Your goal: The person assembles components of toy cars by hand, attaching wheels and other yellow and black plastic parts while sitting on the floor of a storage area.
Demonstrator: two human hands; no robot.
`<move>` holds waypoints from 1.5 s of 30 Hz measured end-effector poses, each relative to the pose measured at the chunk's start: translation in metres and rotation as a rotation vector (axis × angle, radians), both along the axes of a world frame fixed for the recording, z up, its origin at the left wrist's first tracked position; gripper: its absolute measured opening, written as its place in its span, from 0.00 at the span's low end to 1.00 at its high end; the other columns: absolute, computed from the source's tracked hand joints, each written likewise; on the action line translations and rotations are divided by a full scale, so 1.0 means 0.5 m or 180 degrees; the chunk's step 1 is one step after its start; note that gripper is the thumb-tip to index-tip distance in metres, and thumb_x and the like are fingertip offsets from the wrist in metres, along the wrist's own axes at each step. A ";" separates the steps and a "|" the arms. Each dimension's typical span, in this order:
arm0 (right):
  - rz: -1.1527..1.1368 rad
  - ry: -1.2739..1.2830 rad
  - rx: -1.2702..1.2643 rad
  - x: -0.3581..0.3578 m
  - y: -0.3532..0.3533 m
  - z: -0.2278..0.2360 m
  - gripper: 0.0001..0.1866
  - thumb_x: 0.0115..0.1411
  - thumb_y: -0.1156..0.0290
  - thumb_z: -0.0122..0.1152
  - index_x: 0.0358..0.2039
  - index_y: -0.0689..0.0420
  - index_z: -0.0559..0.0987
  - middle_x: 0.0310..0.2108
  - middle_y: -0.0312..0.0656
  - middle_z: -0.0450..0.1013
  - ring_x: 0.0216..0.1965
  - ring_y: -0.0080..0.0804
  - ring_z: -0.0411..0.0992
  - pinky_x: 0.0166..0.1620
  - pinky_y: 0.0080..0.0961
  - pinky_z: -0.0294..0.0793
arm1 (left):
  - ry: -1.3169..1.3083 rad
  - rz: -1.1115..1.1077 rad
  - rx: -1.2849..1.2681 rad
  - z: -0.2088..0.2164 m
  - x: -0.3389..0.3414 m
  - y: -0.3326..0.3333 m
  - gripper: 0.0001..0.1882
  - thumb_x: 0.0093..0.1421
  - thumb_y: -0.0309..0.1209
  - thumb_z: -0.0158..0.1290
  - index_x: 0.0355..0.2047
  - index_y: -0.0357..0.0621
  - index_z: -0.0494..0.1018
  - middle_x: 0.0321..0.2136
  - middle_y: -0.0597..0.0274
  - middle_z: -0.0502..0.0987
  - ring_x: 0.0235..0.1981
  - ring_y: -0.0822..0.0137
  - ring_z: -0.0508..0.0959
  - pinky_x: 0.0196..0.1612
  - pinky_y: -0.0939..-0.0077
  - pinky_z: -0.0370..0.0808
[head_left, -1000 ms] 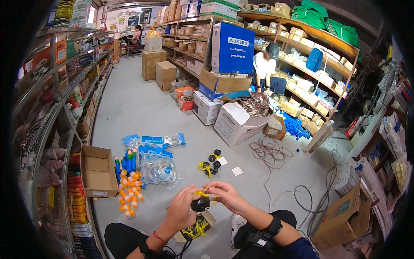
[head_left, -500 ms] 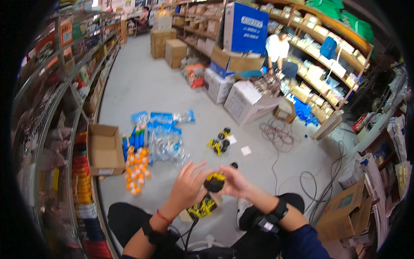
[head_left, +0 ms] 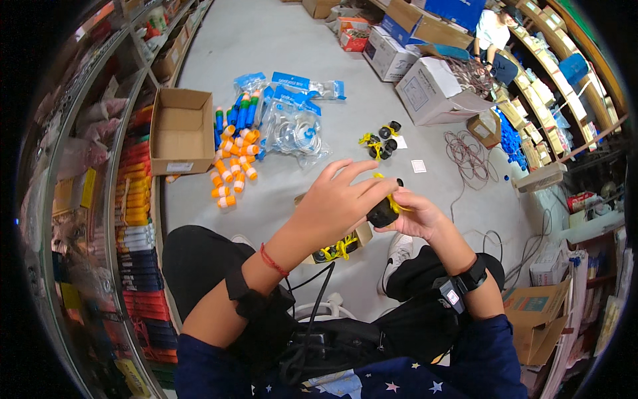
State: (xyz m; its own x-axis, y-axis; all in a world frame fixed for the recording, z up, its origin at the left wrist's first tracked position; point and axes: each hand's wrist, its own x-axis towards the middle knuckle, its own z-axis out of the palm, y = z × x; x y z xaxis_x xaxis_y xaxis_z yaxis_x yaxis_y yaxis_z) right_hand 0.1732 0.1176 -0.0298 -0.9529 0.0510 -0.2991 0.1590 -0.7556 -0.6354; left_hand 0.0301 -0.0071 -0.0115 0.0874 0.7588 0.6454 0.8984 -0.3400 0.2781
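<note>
A black round plastic piece with a yellow cord (head_left: 382, 214) is held up between my two hands. My right hand (head_left: 417, 214) grips its right side with fingers and thumb. Over its top and left side reach the bent fingers of my left hand (head_left: 342, 203), which partly hide it. Below them, between my feet, a small cardboard box (head_left: 365, 233) holds several black pieces with yellow cords (head_left: 340, 249); my left hand and forearm cover part of it. Farther ahead on the floor lies a small group of similar black and yellow pieces (head_left: 380, 143).
Orange-and-white cylinders (head_left: 232, 163), blue-and-green tubes (head_left: 246, 110) and clear bags of coiled hose (head_left: 292, 130) lie ahead-left, beside an open cardboard box (head_left: 183, 126). Shelving (head_left: 119, 133) lines the left. A loose cable coil (head_left: 468, 159) and a white carton (head_left: 432, 93) are at right; a person (head_left: 493, 40) sits beyond.
The view has tilted downward, so the floor items appear higher. My left hand now lies farther over the black piece, and both hands still hold it.
</note>
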 end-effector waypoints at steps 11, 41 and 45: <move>-0.1033 -0.2248 0.0675 -0.016 0.037 -0.291 0.10 0.43 0.67 0.51 0.29 0.52 0.68 0.26 0.34 0.66 0.29 0.26 0.66 0.29 0.26 0.70 | -0.0407 0.0370 -0.0645 -0.009 -0.054 -0.035 0.21 0.35 0.26 0.52 0.34 0.48 0.64 0.40 0.66 0.62 0.46 0.62 0.59 0.43 0.69 0.59; -0.1475 -0.2454 0.1318 -0.027 -0.047 -0.495 0.11 0.41 0.71 0.48 0.28 0.57 0.67 0.25 0.36 0.65 0.25 0.24 0.64 0.29 0.22 0.66 | -0.0651 0.0429 -0.0839 -0.003 -0.075 -0.066 0.12 0.36 0.24 0.52 0.26 0.43 0.66 0.36 0.64 0.66 0.42 0.59 0.62 0.41 0.69 0.61; -0.1651 -0.2188 0.1878 -0.044 -0.066 -0.505 0.12 0.39 0.76 0.52 0.28 0.61 0.67 0.26 0.37 0.66 0.28 0.23 0.64 0.33 0.17 0.63 | -0.0677 0.0398 -0.0910 -0.002 -0.069 -0.062 0.12 0.36 0.25 0.52 0.25 0.44 0.66 0.35 0.63 0.66 0.42 0.59 0.63 0.41 0.69 0.62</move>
